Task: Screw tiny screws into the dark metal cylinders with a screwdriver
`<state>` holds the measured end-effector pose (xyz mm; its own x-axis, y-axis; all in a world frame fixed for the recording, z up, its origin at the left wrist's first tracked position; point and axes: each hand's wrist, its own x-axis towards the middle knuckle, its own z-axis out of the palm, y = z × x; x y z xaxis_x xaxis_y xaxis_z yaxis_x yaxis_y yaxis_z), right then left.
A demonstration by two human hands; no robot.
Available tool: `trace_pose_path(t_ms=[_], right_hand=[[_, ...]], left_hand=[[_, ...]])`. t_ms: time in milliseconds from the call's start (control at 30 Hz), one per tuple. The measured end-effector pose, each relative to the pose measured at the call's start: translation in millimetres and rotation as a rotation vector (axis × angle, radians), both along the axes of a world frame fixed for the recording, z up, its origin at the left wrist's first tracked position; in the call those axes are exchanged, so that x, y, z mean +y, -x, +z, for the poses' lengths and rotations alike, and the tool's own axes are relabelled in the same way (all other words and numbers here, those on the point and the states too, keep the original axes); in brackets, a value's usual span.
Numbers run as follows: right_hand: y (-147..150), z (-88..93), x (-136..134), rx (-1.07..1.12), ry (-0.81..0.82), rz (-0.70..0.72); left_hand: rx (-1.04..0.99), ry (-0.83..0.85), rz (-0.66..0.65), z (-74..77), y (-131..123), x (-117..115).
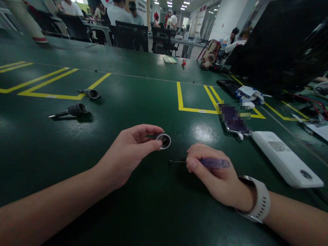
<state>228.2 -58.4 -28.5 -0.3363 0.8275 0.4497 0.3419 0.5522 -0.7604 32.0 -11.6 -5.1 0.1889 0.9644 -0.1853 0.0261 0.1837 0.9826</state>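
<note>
Between the thumb and fingers of my left hand point(131, 152) is a small round metal cup-shaped part point(164, 141), its hollow side turned towards me. My right hand point(213, 177) is closed around a screwdriver point(214, 163) with a see-through purple handle. Its thin shaft points left, and a small dark round piece shows at the tip, below the cup-shaped part and apart from it. Farther left on the table point(146, 212) lie two dark metal pieces with a cup end and a stem: a larger one point(76, 110) and a smaller one point(93, 93).
To the right are a white power bank point(287, 158), a phone point(234, 119), a blue-and-white cloth point(249, 94) and a large black object point(280, 43). Yellow tape point(199, 110) marks the green tabletop. A red item point(184, 63) lies at the far edge; people sit beyond.
</note>
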Motion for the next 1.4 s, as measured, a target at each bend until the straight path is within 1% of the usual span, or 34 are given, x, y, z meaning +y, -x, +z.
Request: trace_pose_path(t_ms=[67,133,200,267,367,500,567,700,933,1100,1300,1400], right_hand=[[1.3,1.5,-2.9,-0.158,-0.173,0.100],[3.2,1.5,-4.4,-0.315,-0.312,0.168],[5.2,0.5,-4.3,-0.424,-0.401,0.196],[6.6,-0.5,-3.8,-0.477,-0.433,0.196],[7.0,0.0,-4.7,-0.462,-0.474,0.176],[5.0,3.9,-8.9,-0.326,-0.623,0.124],[4.2,5.7,-9.9,-0.292,-0.669,0.090],[4.5,5.8,-7.6,-0.289,-0.655,0.027],[5.8,3.7,-4.6,-0.322,-0.614,0.038],[5.5,3.4,-5.8,-0.335,-0.603,0.033],[6.4,3.1,-5.7,-0.333,-0.599,0.056],[7.6,3.0,-5.9,-0.334,-0.609,0.060]], left_hand=[[-0.011,-0.011,0.013,0.3,-0.6,-0.4],[-0.024,-0.014,0.020,0.4,-1.0,-1.1],[-0.036,-0.010,0.026,0.5,-1.2,-1.4],[-0.040,-0.008,0.031,0.6,-1.3,-1.1],[-0.034,-0.016,0.036,1.0,-1.5,0.0],[-0.006,-0.018,0.043,1.9,-2.2,-0.2],[0.001,-0.020,0.039,1.4,-2.6,-1.3],[-0.023,-0.016,-0.020,-0.3,-2.7,-4.3],[0.066,-0.055,-0.088,2.6,-3.2,-8.2],[0.100,-0.091,-0.105,3.2,-5.4,-10.6],[0.122,-0.184,-0.076,-2.3,-4.9,-10.5],[0.152,-0.201,-0.062,-3.0,-4.2,-11.0]])
